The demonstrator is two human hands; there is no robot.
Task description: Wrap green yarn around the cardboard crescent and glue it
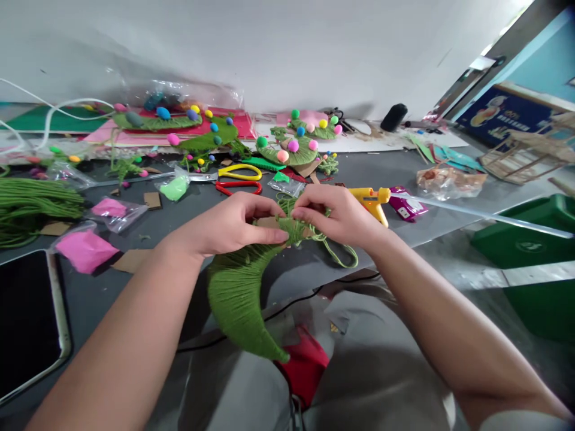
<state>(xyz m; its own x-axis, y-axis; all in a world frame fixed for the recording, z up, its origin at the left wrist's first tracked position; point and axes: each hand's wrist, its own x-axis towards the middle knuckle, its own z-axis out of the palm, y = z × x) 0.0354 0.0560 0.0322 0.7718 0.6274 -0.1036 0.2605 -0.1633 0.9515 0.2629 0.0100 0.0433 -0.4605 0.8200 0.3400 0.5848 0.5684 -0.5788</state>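
Observation:
A curved, crescent-like piece wrapped in green yarn point(236, 296) hangs over the table's front edge, its pointed tip low above the lap. My left hand point(240, 221) grips its upper end, thumb on the wrapping beside a bare strip of brown cardboard. Opposite it, my right hand point(336, 215) pinches green yarn at the same end, fingertips close to the left ones. A loose yarn loop point(345, 256) trails under my right hand onto the table. Some strands between the hands are too tangled to tell apart.
Scissors with yellow and red handles point(238, 179) lie beyond the hands, a yellow glue gun point(372, 202) to the right. Green yarn point(38, 206), pink packets point(86, 248) and a tablet point(31, 323) are at left. Pompom-decorated green pieces point(291, 152) lie behind.

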